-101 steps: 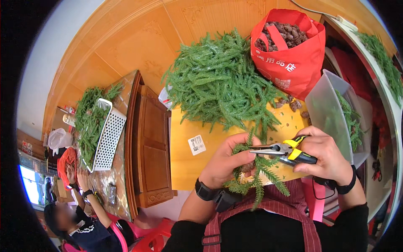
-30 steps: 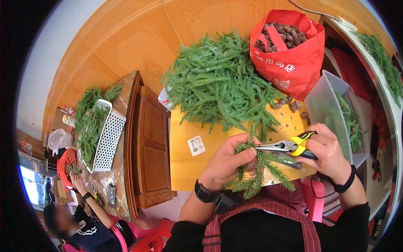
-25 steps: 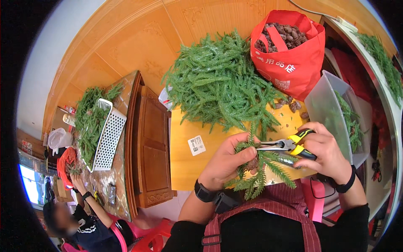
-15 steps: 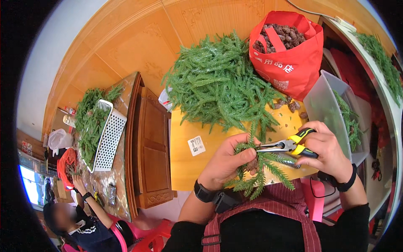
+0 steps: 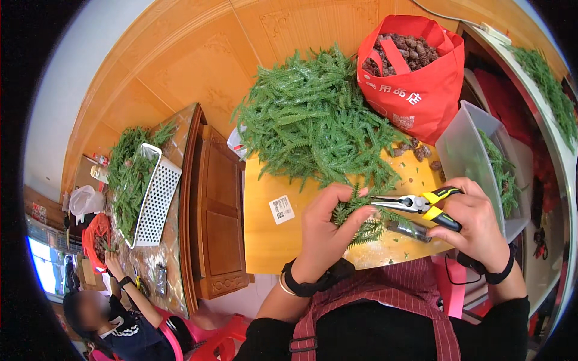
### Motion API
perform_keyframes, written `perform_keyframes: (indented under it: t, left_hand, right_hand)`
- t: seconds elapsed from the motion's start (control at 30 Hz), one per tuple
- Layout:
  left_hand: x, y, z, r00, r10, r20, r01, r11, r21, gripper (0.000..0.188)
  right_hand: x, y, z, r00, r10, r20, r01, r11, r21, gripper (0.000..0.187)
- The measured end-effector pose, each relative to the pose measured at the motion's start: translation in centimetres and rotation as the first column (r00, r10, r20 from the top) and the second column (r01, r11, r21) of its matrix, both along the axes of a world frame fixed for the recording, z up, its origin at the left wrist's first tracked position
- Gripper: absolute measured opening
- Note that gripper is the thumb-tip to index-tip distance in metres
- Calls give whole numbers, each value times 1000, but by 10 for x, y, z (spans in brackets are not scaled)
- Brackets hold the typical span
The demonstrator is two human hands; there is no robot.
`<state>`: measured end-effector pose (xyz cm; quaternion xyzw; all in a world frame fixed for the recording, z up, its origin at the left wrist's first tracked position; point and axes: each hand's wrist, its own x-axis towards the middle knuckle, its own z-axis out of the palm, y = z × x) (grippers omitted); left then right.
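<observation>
"Green sprigs (image 5: 359, 228) sit pinched between the thumb and fingers of your left hand (image 5: 325, 231), above a yellow table (image 5: 259, 246), in the head view. Your right hand (image 5: 475, 225) grasps the yellow-and-black handles of long-nosed pliers (image 5: 415, 203), whose tips reach the sprigs beside your left thumb."

"Are the pliers biting on anything?"

"Cannot tell; your thumb and the needles hide their very ends. The handles stand spread under your fingers."

"And how far along do you look?"

"Midway through one bunch, by appearances: it is in hand, not set down. Much seems left, since a large heap of loose greenery (image 5: 313, 114) covers the table's far side, next to a red bag (image 5: 415, 105) of brown cones (image 5: 415, 49), with loose cones (image 5: 423, 153) near its base. More foliage (image 5: 500, 177) lies inside the clear tub (image 5: 460, 159) to your right; whether those pieces are finished cannot be told."
</observation>
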<state>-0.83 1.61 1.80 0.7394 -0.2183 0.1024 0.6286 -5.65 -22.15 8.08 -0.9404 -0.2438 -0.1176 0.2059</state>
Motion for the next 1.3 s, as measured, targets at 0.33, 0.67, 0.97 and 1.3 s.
perform_keyframes:
  t: [0.33, 0.67, 0.97, 1.3]
  left_hand:
    - [1, -7, 4, 991, 52, 126, -49, 998, -27, 22]
    - [1, -12, -2, 990, 124, 72, -116, 989, -97, 24]
    - [1, -15, 0, 986, -38, -163, -4, 968, -249, 23]
    - [7, -14, -2, 768, -424, -480, -26, 728, -685, 21]
  right_hand:
    - [-3, 5, -13, 999, -29, -38, 32, 998, 63, 35]
    - [-1, 11, -26, 998, -66, 3, 65, 992, 107, 39]
    - [1, 7, -25, 970, 61, -235, 11, 956, 292, 38]
    - [-15, -8, -68, 798, -296, -524, 543, 730, 414, 22]
